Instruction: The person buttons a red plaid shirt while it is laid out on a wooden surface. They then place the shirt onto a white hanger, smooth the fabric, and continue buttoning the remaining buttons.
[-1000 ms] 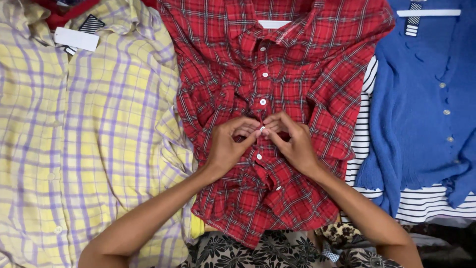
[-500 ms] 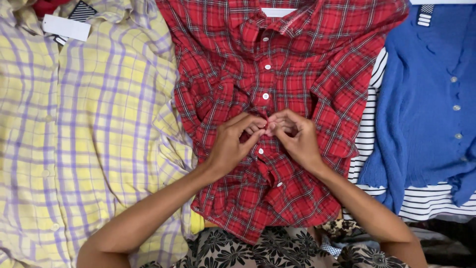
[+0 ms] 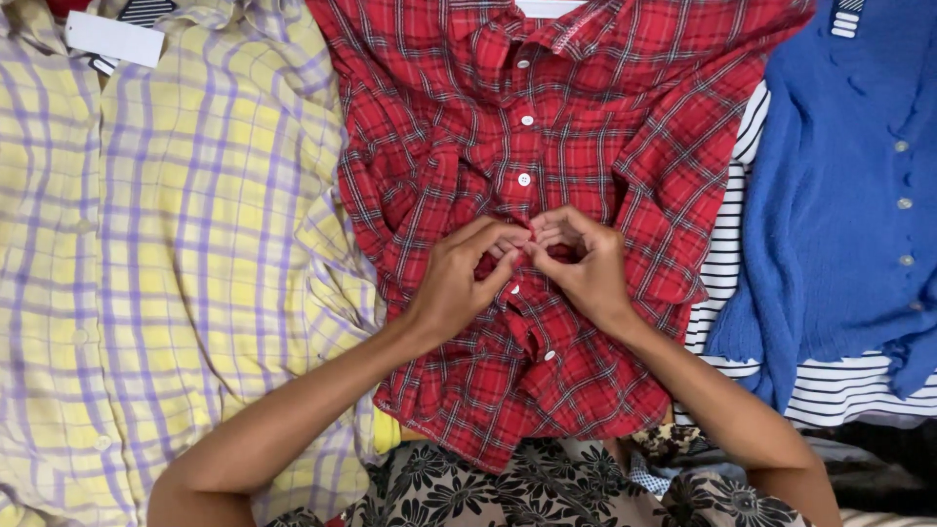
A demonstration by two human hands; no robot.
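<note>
Red plaid shirt (image 3: 595,127) lay collar-up, lengthwise; left hand (image 3: 459,283) and right hand (image 3: 586,273) pinched its placket, seemingly at a hidden button.

No wall, floor or window in view; laid-out clothes fill the frame edge to edge. Yellow checked shirt (image 3: 166,273) with a white paper tag (image 3: 114,39) covers the left. Blue knit cardigan (image 3: 849,185) lies on the right over a striped top (image 3: 742,244). Black floral cloth (image 3: 508,488) runs along the bottom edge. Light is even and soft, no hard shadows.
</note>
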